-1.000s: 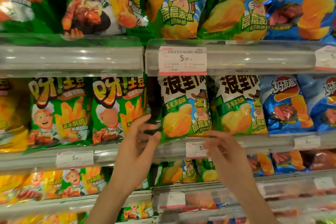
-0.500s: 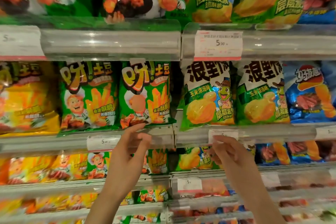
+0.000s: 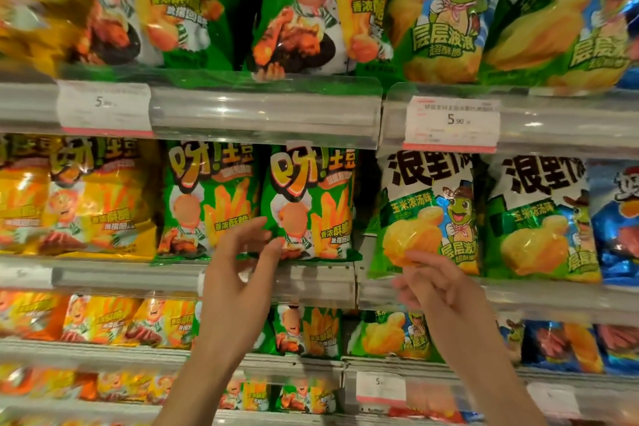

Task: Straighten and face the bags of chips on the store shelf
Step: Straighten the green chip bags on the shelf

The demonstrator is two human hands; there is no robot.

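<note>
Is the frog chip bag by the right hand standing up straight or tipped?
Tipped. The frog bag leans, its bottom corner sticking past the shelf edge.

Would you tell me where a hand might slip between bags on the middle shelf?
A dark gap opens between the green fries bag and the frog bag. Elsewhere the bags sit edge to edge, crowded. The left hand hovers open nearby.

Tiered store shelving (image 3: 262, 114) with clear plastic rails fills the view; a price tag (image 3: 451, 123) at two o'clock reflects overhead light.
</note>
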